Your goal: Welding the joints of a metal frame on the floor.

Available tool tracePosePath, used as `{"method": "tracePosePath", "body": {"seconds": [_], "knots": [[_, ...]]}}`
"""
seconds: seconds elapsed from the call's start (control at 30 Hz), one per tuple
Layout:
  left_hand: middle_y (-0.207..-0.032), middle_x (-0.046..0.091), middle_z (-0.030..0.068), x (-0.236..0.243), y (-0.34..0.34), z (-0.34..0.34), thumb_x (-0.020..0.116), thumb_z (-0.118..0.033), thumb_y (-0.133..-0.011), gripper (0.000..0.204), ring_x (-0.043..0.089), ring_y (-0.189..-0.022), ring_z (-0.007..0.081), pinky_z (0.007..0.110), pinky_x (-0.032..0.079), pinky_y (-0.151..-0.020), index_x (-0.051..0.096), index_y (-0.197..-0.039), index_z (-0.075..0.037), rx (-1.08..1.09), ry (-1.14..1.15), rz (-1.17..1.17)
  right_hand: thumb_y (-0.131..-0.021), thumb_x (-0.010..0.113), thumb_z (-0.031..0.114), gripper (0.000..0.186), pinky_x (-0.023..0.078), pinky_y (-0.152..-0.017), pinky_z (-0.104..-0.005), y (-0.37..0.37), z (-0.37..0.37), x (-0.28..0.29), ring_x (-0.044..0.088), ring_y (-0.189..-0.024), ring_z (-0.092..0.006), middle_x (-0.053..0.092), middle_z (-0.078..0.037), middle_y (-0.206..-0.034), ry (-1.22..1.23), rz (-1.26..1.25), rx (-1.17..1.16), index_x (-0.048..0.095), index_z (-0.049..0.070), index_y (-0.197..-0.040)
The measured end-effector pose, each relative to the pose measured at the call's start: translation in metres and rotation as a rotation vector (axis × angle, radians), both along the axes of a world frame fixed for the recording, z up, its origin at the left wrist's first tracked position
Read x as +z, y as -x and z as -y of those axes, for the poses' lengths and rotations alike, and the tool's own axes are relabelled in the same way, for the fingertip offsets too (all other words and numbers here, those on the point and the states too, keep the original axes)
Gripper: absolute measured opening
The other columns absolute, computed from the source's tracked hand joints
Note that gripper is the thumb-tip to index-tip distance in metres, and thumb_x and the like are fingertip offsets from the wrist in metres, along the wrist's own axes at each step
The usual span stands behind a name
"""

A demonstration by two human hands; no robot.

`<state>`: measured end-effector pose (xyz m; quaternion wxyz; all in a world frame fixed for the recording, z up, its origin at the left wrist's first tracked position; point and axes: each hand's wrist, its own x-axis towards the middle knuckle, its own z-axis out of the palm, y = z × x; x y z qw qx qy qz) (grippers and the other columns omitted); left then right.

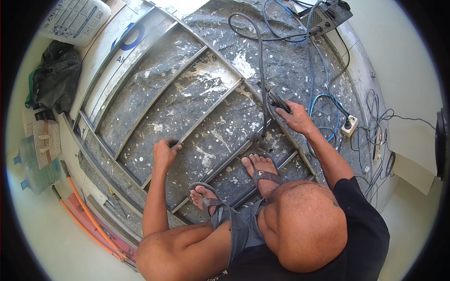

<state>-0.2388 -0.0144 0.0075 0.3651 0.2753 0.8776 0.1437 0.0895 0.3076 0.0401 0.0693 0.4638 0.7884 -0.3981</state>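
Metal frame (161,101): snag and toe risk

It lies on the paint-spattered sheet (187,110). The right hand (296,117) is clamped on a black tool (277,99); the left hand (164,153) is at 1 crossbar (211,111), grip unclear. The looped cable (260,61) could snag and drag the frame; a slipping crossbar could strike 2 sandalled feet (262,167).

The metal frame (211,110) is of a dull grey colour, and the sheet (178,103) under it is dark grey, with many white spots and splashes. The hand tool (280,100) is black. The shirt (363,220) is also black, while the shorts (247,234) are grey. The socket block (349,126) is white. The bolt cutter (89,209) has orange handles. The water bottle (37,173) is clear pale blue, the bag (58,70) is black, and the bucket (89,25) is white with dark print.
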Motion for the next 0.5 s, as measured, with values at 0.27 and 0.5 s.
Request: {"method": "tracePosePath", "body": {"seconds": [0.27,0.5], "knots": [[-0.097,0.073,0.0191,-0.0016,0.0003,0.0009,0.076,-0.017,-0.080,0.028,0.072,-0.090,0.0322,0.039,0.054,-0.081,0.075,-0.105,-0.004,0.006,0.009,0.018,-0.092,0.066,0.037,0.039,0.050,-0.072,-0.0442,0.0004,0.0000,0.0004,0.068,-0.081,-0.0397,0.067,-0.026,-0.084,0.027,0.010,-0.017,0.065,0.000,-0.101],[-0.096,0.073,0.0193,-0.0007,0.0015,0.0006,0.076,-0.017,-0.079,0.029,0.073,-0.090,0.0314,0.038,0.054,-0.080,0.075,-0.105,-0.004,0.003,0.009,0.004,-0.091,0.067,0.037,0.039,0.050,-0.069,-0.0449,-0.0033,0.0053,0.0019,0.067,-0.079,-0.0407,0.066,-0.026,-0.081,-0.092,0.000,0.064,0.064,-0.001,-0.101]]}}
